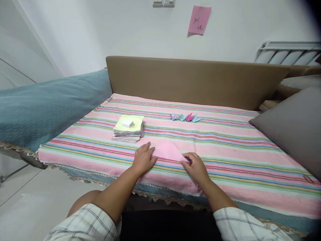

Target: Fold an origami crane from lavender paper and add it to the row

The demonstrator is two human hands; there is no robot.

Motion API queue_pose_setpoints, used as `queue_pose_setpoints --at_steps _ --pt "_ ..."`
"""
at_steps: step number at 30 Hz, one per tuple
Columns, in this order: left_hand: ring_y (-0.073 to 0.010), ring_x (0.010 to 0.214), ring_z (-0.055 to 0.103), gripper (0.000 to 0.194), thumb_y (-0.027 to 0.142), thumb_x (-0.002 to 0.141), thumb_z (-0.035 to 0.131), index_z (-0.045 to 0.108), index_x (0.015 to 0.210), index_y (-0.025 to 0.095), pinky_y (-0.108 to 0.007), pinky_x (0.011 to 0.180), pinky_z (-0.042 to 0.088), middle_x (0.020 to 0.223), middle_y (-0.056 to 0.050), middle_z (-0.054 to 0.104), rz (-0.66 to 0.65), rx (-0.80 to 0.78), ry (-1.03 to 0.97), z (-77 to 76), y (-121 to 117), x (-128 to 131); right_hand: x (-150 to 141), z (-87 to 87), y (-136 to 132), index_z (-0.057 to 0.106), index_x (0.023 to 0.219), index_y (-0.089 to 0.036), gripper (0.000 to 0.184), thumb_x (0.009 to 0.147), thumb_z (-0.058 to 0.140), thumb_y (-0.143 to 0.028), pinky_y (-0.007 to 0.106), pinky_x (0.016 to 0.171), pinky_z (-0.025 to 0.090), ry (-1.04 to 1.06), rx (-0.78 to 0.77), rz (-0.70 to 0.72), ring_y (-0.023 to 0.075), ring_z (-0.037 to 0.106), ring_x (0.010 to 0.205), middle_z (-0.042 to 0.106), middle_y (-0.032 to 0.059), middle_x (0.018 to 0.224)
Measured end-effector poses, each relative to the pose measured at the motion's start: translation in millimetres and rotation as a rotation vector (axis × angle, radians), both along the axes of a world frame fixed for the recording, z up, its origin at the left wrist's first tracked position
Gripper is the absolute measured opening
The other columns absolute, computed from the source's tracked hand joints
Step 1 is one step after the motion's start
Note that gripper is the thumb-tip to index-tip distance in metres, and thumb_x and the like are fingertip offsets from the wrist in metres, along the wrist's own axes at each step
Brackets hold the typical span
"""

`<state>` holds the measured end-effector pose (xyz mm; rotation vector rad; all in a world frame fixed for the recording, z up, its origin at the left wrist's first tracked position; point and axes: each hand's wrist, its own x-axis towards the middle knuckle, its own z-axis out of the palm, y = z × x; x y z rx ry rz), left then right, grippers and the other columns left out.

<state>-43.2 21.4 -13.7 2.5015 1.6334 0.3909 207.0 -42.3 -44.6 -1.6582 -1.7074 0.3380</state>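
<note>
A pink sheet of paper (168, 150), folded into a triangle, lies flat on the striped cloth with its long edge toward me. My left hand (144, 156) rests at the paper's left corner, fingers spread and touching it. At the right corner, my right hand (195, 166) has its thumb and forefinger closed on the paper's tip. Beyond the paper, several small folded paper cranes (189, 117) in lilac, blue and magenta stand in a row. To the left sits a stack of square paper (128, 131), yellow on top, with a small white object (127, 123) on it.
The striped cloth (225, 134) covers a sofa seat with a brown backrest (195, 80). A blue-covered armrest (55, 103) rises at left, and a grey cushion (293, 124) leans at right. A pink note (200, 20) hangs on the wall.
</note>
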Motion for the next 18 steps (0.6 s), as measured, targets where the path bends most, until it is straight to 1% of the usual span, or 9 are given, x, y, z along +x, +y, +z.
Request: queue_pose_setpoints --at_steps 4,11,14,18 --pt "-0.0295 0.128 0.035 0.045 0.038 0.078 0.056 0.055 0.121 0.025 -0.049 0.102 0.03 0.143 -0.009 0.037 0.004 -0.022 -0.041 -1.1 1.8 0.2 -1.2 1.9 0.1 0.06 0.093 -0.02 0.022 0.076 0.056 -0.034 0.036 0.082 0.044 0.065 -0.028 -0.008 0.0222 0.055 0.093 0.06 0.0064 0.098" --pt "-0.0279 0.126 0.039 0.042 0.029 0.072 0.063 0.057 0.113 0.025 -0.048 0.101 0.032 0.141 -0.009 0.039 0.001 -0.044 -0.17 1.8 3.5 0.6 -2.2 3.0 -0.2 0.058 0.085 -0.02 0.018 0.075 0.055 -0.035 0.034 0.075 0.044 0.085 -0.01 -0.009 0.0212 0.056 0.085 0.061 0.0055 0.09" --pt "-0.0272 0.125 0.041 0.034 0.023 0.069 0.065 0.06 0.102 0.024 -0.046 0.1 0.033 0.139 -0.009 0.042 0.001 -0.04 -0.236 3.5 4.1 0.9 -2.1 2.9 -0.4 0.057 0.082 -0.021 0.016 0.076 0.056 -0.035 0.034 0.075 0.043 0.087 -0.008 -0.001 0.021 0.055 0.083 0.061 0.0052 0.088" --pt "-0.0256 0.12 0.045 0.018 0.016 0.066 0.064 0.06 0.083 0.021 -0.043 0.098 0.036 0.131 -0.007 0.05 -0.027 0.007 -0.32 4.3 4.8 0.6 -2.3 1.5 -0.7 0.057 0.076 -0.022 0.01 0.075 0.057 -0.031 0.037 0.081 0.041 0.063 0.038 0.008 0.0219 0.054 0.088 0.061 0.0053 0.092"
